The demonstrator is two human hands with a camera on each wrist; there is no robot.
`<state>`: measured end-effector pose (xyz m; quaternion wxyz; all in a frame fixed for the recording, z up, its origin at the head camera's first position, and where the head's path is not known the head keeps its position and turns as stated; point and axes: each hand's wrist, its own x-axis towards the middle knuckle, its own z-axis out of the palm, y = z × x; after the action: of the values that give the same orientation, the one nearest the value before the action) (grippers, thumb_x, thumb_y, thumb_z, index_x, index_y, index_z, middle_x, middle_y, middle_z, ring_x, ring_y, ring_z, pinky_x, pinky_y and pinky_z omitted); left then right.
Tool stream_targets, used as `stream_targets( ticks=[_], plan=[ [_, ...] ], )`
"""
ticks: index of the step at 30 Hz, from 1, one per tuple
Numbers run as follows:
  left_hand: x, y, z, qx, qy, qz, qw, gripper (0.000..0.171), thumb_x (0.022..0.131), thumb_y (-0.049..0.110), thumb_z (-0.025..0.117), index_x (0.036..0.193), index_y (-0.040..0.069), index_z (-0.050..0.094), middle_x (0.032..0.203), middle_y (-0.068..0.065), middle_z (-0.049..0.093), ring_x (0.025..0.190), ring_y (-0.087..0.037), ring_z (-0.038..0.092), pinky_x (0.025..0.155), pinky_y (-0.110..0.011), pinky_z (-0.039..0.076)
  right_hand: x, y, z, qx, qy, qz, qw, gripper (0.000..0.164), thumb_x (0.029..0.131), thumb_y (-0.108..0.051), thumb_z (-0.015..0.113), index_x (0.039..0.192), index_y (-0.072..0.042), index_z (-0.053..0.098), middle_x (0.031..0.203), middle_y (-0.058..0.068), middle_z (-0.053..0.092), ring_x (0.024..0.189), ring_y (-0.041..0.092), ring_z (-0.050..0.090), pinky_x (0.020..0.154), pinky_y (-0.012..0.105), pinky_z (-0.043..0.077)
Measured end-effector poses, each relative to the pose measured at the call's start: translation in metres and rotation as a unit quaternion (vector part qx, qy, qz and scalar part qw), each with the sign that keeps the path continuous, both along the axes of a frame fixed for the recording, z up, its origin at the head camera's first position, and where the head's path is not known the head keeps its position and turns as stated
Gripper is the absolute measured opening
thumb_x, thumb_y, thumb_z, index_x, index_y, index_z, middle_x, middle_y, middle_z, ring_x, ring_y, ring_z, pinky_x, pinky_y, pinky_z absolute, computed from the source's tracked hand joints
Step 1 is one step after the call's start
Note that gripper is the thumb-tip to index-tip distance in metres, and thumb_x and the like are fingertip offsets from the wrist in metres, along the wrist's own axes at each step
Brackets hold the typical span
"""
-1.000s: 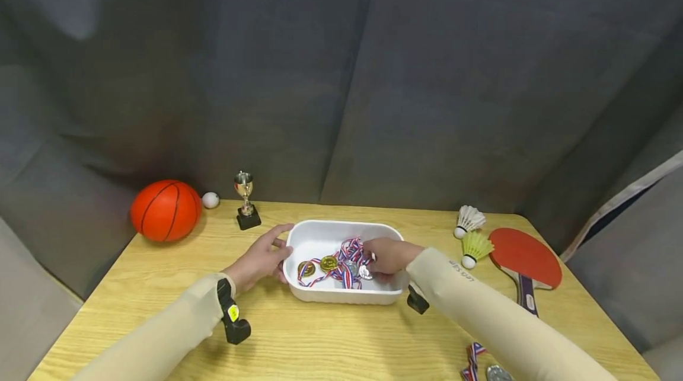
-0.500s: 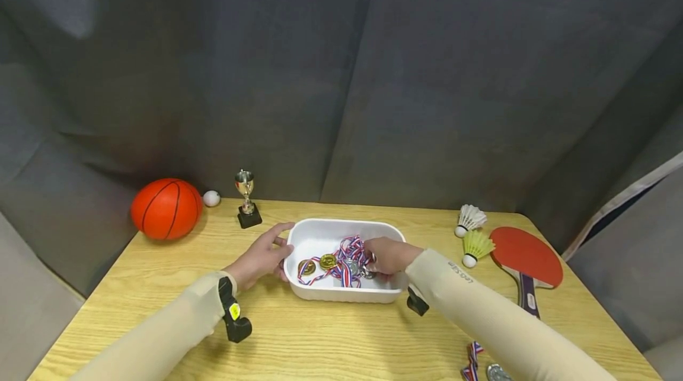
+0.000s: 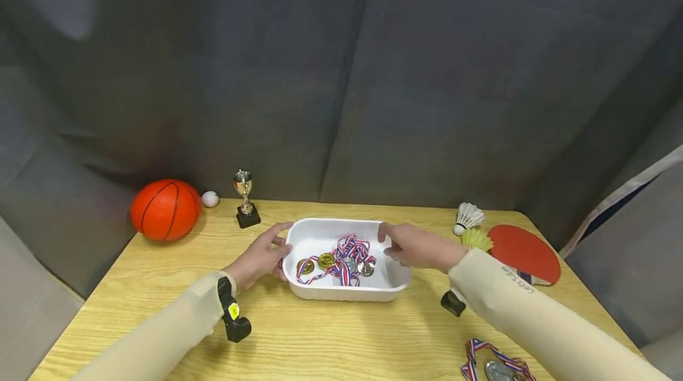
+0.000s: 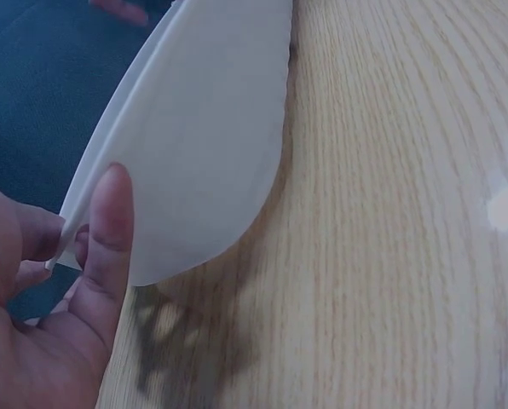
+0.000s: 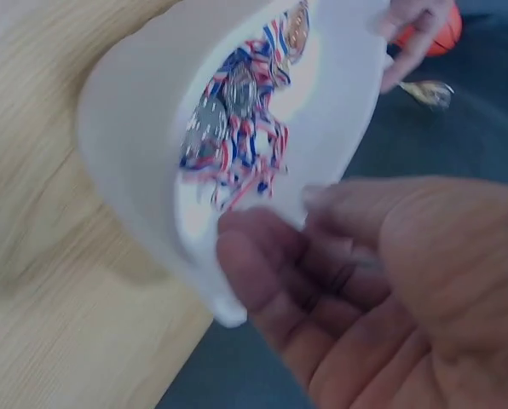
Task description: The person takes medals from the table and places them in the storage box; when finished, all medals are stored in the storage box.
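Observation:
A white plastic bin point(image 3: 341, 293) sits mid-table. Inside lie several medals with tangled red, white and blue ribbons point(image 3: 353, 245), among them a gold medal point(image 3: 325, 261) and a silver medal point(image 3: 366, 268). My left hand point(image 3: 260, 259) grips the bin's left end; in the left wrist view the thumb point(image 4: 109, 221) lies along one side of the wall, fingertips on the other. Over the bin's right end is my right hand point(image 3: 421, 246), fingers loosely bent. The right wrist view shows that right hand point(image 5: 356, 281) blurred, with nothing visible in it.
An orange basketball point(image 3: 166, 210), a small white ball point(image 3: 210, 199) and a trophy cup point(image 3: 245, 198) stand back left. At right are a white shuttlecock point(image 3: 468, 217), a yellow shuttlecock point(image 3: 476, 240) and a red paddle point(image 3: 525, 253). Another silver medal point(image 3: 497, 370) lies front right.
My right hand has let go of the silver medal in the bin and drawn back to the right, over the rim. The left hand keeps its place.

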<state>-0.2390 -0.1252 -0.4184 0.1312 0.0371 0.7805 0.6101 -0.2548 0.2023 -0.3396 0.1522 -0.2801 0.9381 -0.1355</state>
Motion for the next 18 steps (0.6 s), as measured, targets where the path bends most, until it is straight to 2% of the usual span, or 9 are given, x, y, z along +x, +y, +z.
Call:
stream_targets(
  ticks=[5, 9, 15, 18],
  plan=[
    [-0.001, -0.002, 0.002, 0.001, 0.006, 0.004, 1.0, 0.059, 0.109, 0.004, 0.049, 0.164, 0.011, 0.03, 0.126, -0.025, 0.047, 0.079, -0.027, 0.065, 0.06, -0.031, 0.066, 0.017, 0.04, 0.01, -0.049, 0.01, 0.028, 0.998, 0.012, 0.103, -0.008, 0.063, 0.114, -0.005, 0.061, 0.073, -0.001, 0.06, 0.064, 0.004, 0.053, 0.054, 0.018, 0.049],
    [-0.001, -0.001, 0.001, 0.002, 0.001, 0.002, 1.0, 0.06, 0.108, 0.004, 0.049, 0.164, 0.012, 0.03, 0.127, -0.025, 0.047, 0.077, -0.025, 0.065, 0.06, -0.03, 0.066, 0.039, 0.078, 0.007, -0.074, -0.007, 0.032, 0.997, 0.006, 0.104, -0.01, 0.064, 0.106, -0.008, 0.059, 0.074, -0.004, 0.059, 0.065, -0.001, 0.05, 0.053, 0.017, 0.047],
    [-0.001, 0.0, -0.002, 0.001, 0.0, 0.001, 1.0, 0.059, 0.109, 0.004, 0.048, 0.164, 0.012, 0.03, 0.127, -0.025, 0.047, 0.075, -0.024, 0.064, 0.059, -0.03, 0.066, 0.074, 0.137, -0.017, -0.106, -0.045, 0.034, 0.993, 0.009, 0.103, -0.016, 0.066, 0.101, -0.013, 0.058, 0.081, -0.011, 0.057, 0.071, -0.006, 0.049, 0.055, 0.018, 0.046],
    [-0.001, -0.001, -0.002, 0.005, -0.001, 0.005, 1.0, 0.059, 0.109, 0.004, 0.049, 0.164, 0.012, 0.031, 0.127, -0.025, 0.048, 0.076, -0.025, 0.065, 0.059, -0.03, 0.066, 0.09, 0.158, -0.031, -0.116, -0.095, 0.024, 0.988, 0.014, 0.101, -0.016, 0.07, 0.101, -0.01, 0.058, 0.084, -0.013, 0.058, 0.074, -0.006, 0.051, 0.056, 0.018, 0.048]
  ],
)
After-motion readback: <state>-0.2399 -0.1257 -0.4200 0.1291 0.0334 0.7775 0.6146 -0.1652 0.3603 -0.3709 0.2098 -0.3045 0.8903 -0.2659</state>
